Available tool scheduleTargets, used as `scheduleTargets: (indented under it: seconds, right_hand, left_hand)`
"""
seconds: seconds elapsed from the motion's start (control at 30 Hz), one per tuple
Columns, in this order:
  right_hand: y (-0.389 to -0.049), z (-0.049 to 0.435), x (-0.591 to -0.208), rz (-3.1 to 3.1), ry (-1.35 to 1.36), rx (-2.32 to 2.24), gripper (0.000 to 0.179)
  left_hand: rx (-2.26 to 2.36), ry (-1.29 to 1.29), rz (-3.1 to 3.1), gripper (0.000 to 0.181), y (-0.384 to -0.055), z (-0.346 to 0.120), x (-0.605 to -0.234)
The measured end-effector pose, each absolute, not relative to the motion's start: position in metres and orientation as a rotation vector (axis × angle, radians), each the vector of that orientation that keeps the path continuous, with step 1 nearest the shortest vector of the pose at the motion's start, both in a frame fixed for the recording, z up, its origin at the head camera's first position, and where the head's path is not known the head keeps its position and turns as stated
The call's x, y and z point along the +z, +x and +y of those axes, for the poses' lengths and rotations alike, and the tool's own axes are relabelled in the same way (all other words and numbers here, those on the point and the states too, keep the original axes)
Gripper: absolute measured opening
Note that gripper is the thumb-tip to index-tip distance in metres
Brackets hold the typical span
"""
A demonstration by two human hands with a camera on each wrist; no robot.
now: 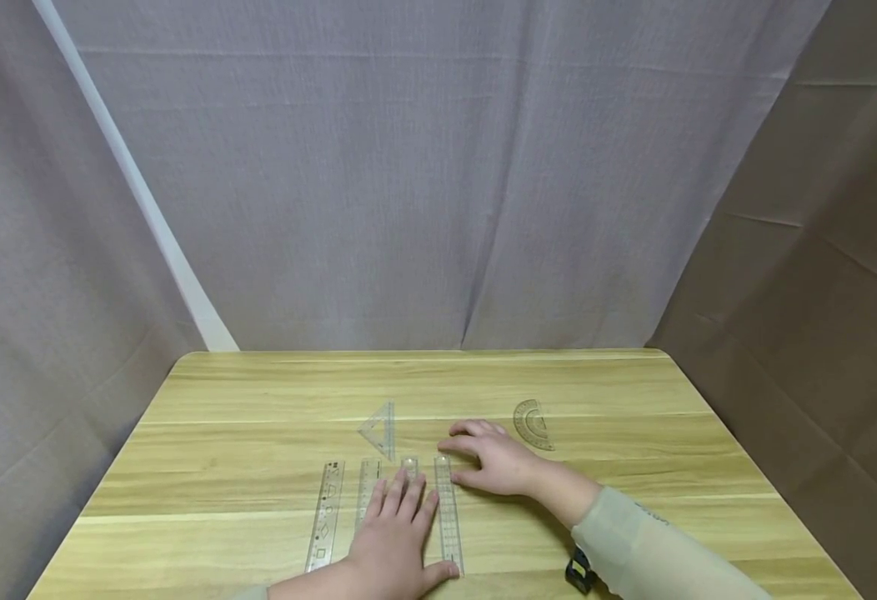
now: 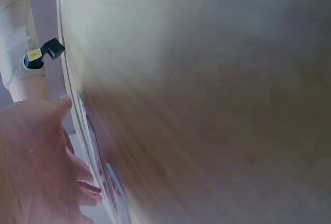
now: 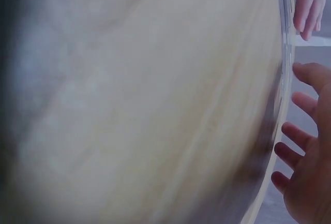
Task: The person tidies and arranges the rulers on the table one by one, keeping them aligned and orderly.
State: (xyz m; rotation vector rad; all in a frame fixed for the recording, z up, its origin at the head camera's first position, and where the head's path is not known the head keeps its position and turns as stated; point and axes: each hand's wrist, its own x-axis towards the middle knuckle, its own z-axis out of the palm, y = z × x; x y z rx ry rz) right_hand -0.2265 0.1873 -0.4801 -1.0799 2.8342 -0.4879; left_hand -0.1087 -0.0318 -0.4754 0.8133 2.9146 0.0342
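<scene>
Clear rulers stand in a row, near ends toward me. My left hand (image 1: 397, 537) lies palm down with fingers spread over the middle two, the second ruler (image 1: 368, 479) and the third ruler (image 1: 409, 465), hiding their lower parts. Its thumb reaches the near end of the rightmost ruler (image 1: 448, 517). At that ruler's far end, my right hand (image 1: 494, 460) hovers with its fingers loosely bent and apart, fingertips right at the edge. In the right wrist view its fingers (image 3: 297, 133) are spread. The leftmost ruler (image 1: 326, 517), with shape cut-outs, lies beside the left hand.
A clear set square (image 1: 389, 433) lies beyond the rulers, and a clear protractor (image 1: 533, 425) lies behind the right hand. A black device (image 1: 579, 571) shows under the right sleeve. Grey curtains (image 1: 348, 183) surround the wooden table (image 1: 221, 475).
</scene>
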Motion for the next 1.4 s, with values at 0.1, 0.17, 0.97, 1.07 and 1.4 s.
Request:
scheduleTargets:
  seconds: [0.1,0.17,0.97,1.07,1.4]
  right_hand:
    - [-0.226,0.187,-0.480,2.860,-1.064,-0.500,0.056]
    - [-0.226,0.186,-0.480,2.890,-1.046,-0.487,0.059]
    - [-0.216,0.186,-0.476,3.026,-1.077,-0.253,0.071]
    - [-0.216,0.186,-0.475,3.029,-1.073,-0.258,0.071]
    - [-0.219,0.183,-0.473,3.057,-1.093,-0.285,0.069]
  left_hand:
    - [0.055,0.791,2.933,0.097,-0.111,-0.036,-0.473]
    - [0.094,0.773,2.945,0.095,-0.113,-0.039,-0.471]
    - [0.283,0.492,3.159,0.085,-0.133,-0.079,-0.458]
    - [0.290,0.479,3.166,0.085,-0.134,-0.080,-0.457]
    - [0.271,0.411,3.172,0.085,-0.144,-0.083,-0.455]
